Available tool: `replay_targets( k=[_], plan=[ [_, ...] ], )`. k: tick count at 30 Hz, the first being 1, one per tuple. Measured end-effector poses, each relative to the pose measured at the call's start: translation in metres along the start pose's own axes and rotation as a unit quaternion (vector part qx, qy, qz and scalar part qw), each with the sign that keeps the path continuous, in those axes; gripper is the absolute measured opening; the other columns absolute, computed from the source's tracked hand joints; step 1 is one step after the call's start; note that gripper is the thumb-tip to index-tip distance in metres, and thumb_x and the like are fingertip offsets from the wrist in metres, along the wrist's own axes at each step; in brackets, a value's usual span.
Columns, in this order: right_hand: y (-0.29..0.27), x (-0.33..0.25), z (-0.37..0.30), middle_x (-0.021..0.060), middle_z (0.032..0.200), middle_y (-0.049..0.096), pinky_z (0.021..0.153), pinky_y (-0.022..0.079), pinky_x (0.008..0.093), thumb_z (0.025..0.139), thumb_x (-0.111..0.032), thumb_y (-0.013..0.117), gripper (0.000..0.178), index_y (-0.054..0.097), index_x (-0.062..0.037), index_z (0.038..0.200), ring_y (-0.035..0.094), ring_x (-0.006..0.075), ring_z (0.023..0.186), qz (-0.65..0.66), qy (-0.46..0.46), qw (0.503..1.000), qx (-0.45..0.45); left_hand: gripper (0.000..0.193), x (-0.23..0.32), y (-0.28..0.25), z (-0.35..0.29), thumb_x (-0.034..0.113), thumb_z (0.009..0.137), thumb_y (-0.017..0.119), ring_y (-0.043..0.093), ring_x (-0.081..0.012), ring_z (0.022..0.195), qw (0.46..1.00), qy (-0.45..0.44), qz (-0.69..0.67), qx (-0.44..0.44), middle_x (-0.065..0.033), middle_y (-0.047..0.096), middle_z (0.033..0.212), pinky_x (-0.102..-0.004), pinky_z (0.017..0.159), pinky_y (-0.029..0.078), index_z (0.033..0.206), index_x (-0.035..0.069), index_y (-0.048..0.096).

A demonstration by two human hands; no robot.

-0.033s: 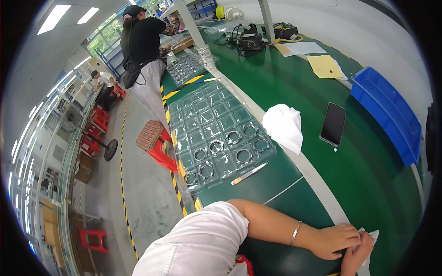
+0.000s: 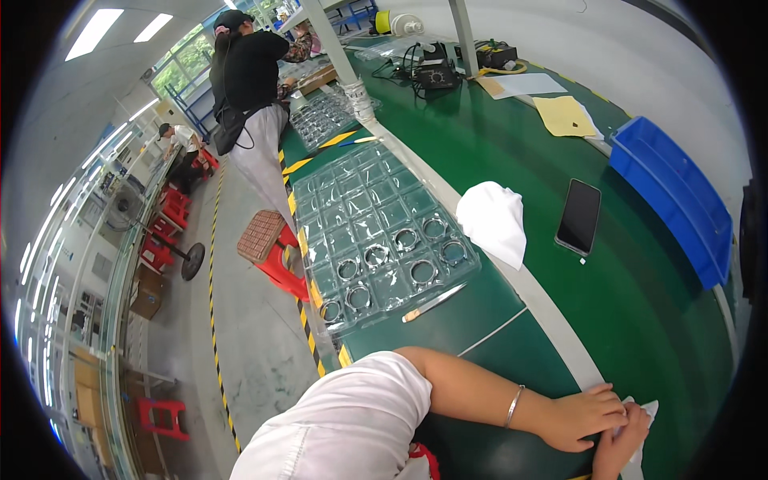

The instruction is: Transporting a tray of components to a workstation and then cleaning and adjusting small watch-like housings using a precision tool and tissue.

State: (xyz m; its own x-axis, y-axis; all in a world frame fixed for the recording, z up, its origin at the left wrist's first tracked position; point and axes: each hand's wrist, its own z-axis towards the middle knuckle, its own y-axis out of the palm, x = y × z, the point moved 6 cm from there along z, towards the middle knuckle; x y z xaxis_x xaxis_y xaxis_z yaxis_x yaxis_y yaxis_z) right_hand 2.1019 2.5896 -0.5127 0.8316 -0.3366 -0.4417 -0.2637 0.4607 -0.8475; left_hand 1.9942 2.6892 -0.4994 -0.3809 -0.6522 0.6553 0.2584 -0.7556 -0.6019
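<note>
At the lower right, my left hand (image 2: 578,420), with a silver bracelet on its wrist, reaches across to meet my right hand (image 2: 622,444). The fingers of both hands are bent and touch each other. A white cloth (image 2: 650,410) shows beside and below my right hand, which is closed on it. Whatever lies between the fingertips is hidden. Left of the hands lies a clear plastic tray (image 2: 376,192) divided into square pockets. Several metal rings (image 2: 423,272) rest in its nearer pockets. A brush (image 2: 432,304) with a pale tip lies along the tray's near edge.
A second white cloth (image 2: 492,220), a dark phone (image 2: 578,216) and a blue bin (image 2: 676,200) are on the green bench. Farther back are yellow paper (image 2: 564,116) and a black device with cables (image 2: 436,76). A co-worker (image 2: 248,88) stands at the far left, near a red stool (image 2: 280,264).
</note>
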Motion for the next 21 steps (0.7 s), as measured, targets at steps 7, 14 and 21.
replay_targets(
  k=[7,14,21],
  plan=[
    [-0.015,0.006,0.004,0.0195,0.106,0.059,0.092,0.039,0.0477,0.083,-0.015,0.068,0.034,0.057,0.0001,0.111,0.052,0.0405,0.104,0.014,0.037,0.999,0.022,0.058,-0.013,-0.003,0.015,0.014,0.074,0.077,0.044,-0.0390,0.127,0.995,-0.089,0.049,-0.009,-0.0203,0.050,0.126,-0.0552,0.117,0.027,0.125,-0.001,0.053],
    [-0.024,0.023,0.008,0.0172,0.108,0.060,0.094,0.038,0.0468,0.078,-0.010,0.069,0.037,0.058,0.0000,0.111,0.053,0.0387,0.106,0.024,0.032,0.999,0.014,0.051,-0.012,0.003,0.032,0.014,0.075,0.076,0.046,-0.0380,0.122,0.993,-0.107,0.042,-0.020,-0.0204,0.050,0.125,-0.0522,0.114,0.029,0.119,-0.001,0.056],
    [-0.018,0.032,0.023,0.0160,0.107,0.060,0.095,0.037,0.0454,0.077,-0.008,0.069,0.037,0.058,-0.0004,0.111,0.053,0.0372,0.106,0.020,0.041,0.999,0.020,0.048,-0.026,-0.002,0.044,0.014,0.075,0.075,0.046,-0.0381,0.121,0.994,-0.095,0.050,-0.006,-0.0205,0.051,0.125,-0.0509,0.113,0.031,0.117,-0.001,0.056]
  ],
)
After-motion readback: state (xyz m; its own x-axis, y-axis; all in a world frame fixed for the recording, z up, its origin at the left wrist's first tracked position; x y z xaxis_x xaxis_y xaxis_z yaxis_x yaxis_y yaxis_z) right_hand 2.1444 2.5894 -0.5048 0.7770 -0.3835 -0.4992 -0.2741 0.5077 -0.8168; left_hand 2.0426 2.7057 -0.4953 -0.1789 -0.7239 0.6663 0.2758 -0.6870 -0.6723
